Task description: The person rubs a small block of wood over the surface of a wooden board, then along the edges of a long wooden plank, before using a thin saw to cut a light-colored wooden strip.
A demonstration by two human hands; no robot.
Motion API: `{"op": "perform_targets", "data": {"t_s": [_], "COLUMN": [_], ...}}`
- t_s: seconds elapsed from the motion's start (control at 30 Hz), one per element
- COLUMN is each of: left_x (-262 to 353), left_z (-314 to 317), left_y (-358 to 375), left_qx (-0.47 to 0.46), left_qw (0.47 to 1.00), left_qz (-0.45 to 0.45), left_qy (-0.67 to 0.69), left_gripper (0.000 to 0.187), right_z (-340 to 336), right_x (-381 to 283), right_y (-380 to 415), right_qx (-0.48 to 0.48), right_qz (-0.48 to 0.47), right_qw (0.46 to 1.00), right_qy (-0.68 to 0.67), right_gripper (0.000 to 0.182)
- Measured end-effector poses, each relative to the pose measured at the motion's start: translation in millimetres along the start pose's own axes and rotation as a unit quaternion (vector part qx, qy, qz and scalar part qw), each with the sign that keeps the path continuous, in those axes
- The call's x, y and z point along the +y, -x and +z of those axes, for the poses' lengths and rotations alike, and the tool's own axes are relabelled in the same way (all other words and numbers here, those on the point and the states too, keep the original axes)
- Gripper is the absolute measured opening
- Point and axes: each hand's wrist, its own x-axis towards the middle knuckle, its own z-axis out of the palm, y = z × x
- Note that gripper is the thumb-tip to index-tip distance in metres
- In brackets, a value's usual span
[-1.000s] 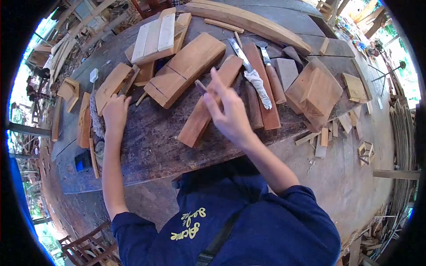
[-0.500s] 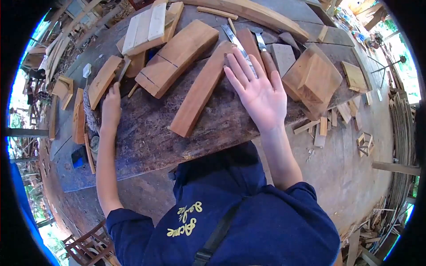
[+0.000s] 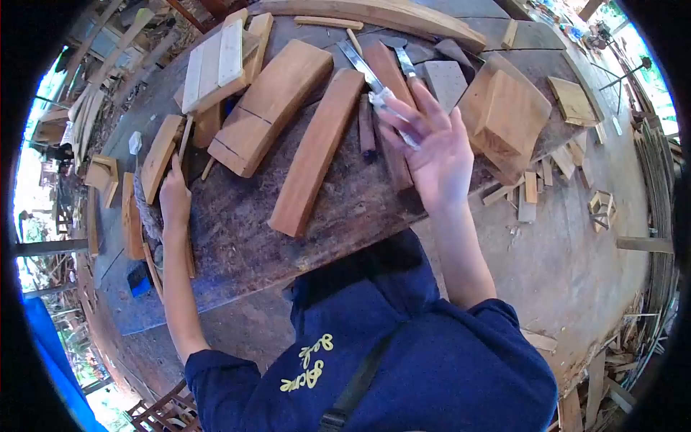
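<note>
My left hand (image 3: 175, 200) is closed around a thin wooden strip (image 3: 186, 140), index finger pointing along it, at the left of the workbench. Beside that hand lies a short curved wood block (image 3: 163, 158). My right hand (image 3: 440, 155) is raised, palm up, with its fingers apart and slightly bent; it holds nothing. Behind its fingers lie a metal-bladed tool with a whitish middle (image 3: 366, 70) and a second tool with a metal blade (image 3: 404, 59); my fingers partly hide both. A long reddish wood bar (image 3: 317, 155) lies between my hands.
A thick block with pencil lines (image 3: 270, 108) and pale joined boards (image 3: 214, 65) lie towards the back left. At the right stands an angular wood piece (image 3: 504, 115). The workbench (image 3: 237, 237) has its front edge close to my body. Offcuts (image 3: 529, 194) lie on the floor.
My right hand has turned and its fingers have bent from a flat, stretched palm. My left hand has moved slightly down the view, the strip now pointing more upright.
</note>
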Motion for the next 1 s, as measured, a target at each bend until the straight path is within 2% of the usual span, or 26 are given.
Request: {"op": "perform_targets", "data": {"t_s": [0.03,0.07,0.1,0.13,0.17,0.2,0.23,0.27,0.3,0.37,0.43,0.5,0.57,0.63,0.7,0.77,0.83,0.87,0.9,0.97,1.0], "left_x": [5,10,19,33,49,65,71,61,67,101,136,185,216,235,251,268,273,273,273,273,272], "left_z": [-10,-21,-37,-60,-82,-103,-115,-106,-112,-121,-127,-150,-143,-118,-114,-126,-115,-111,-108,-105,-103], "left_y": [-1,0,2,7,9,10,14,28,36,47,50,50,44,42,43,42,52,54,54,56,56], "left_qx": [0.002,0.05,0.098,0.003,0.006,-0.027,-0.058,0.024,0.027,0.071,0.099,-0.06,-0.102,-0.021,-0.025,-0.116,0.001,0.021,0.021,-0.034,-0.053], "left_qw": [1.0,0.998,0.993,0.996,0.996,0.99,0.98,0.979,0.98,0.929,0.941,0.903,0.901,0.936,0.948,0.967,0.993,0.991,0.991,0.987,0.982], "left_qz": [-0.001,0.016,0.032,-0.078,-0.083,-0.126,-0.167,-0.112,-0.114,-0.106,-0.028,-0.122,-0.114,-0.021,-0.016,-0.05,0.015,0.029,0.026,0.039,0.031], "left_qy": [-0.004,0.027,0.058,0.04,0.036,0.066,0.095,0.166,0.162,0.346,0.324,0.407,0.407,0.351,0.316,0.22,0.121,0.129,0.129,0.155,0.181], "left_gripper": [0.067,0.065,0.063,0.05,0.05,0.044,0.038,0.032,0.032,0.03,0.028,0.028,0.028,0.028,0.034,0.053,0.078,0.099,0.099,0.108,0.11], "right_z": [-2,3,3,3,2,-2,-3,-3,-2,-3,-4,-2,0,2,3,5,8,7,8,5,-5], "right_x": [0,4,5,4,4,10,13,16,18,17,15,15,13,11,10,7,-1,-5,-10,-20,-18], "right_y": [-4,-5,-8,-11,-15,-20,-24,-28,-31,-39,-43,-44,-43,-41,-38,-31,-22,-16,-9,6,12], "right_qx": [0.053,0.082,0.077,0.072,0.064,0.045,0.042,0.055,0.068,0.076,0.091,0.091,0.089,0.081,0.075,0.067,0.061,0.06,0.056,0.058,0.062], "right_qz": [-0.066,-0.175,-0.174,-0.211,-0.237,-0.23,-0.233,-0.217,-0.2,-0.18,-0.118,-0.102,-0.086,-0.079,-0.099,-0.118,-0.103,-0.106,-0.107,-0.081,-0.109], "right_qw": [0.962,0.904,0.906,0.774,0.592,0.549,0.552,0.512,0.47,0.464,0.463,0.458,0.451,0.448,0.439,0.431,0.474,0.506,0.506,0.641,0.711], "right_qy": [0.261,0.382,0.378,0.592,0.767,0.802,0.8,0.83,0.857,0.864,0.874,0.878,0.884,0.887,0.89,0.892,0.872,0.854,0.854,0.761,0.692], "right_gripper": [0.05,0.03,0.03,0.026,0.024,0.027,0.027,0.029,0.031,0.032,0.032,0.029,0.027,0.027,0.025,0.024,0.023,0.02,0.02,0.019,0.016]}}
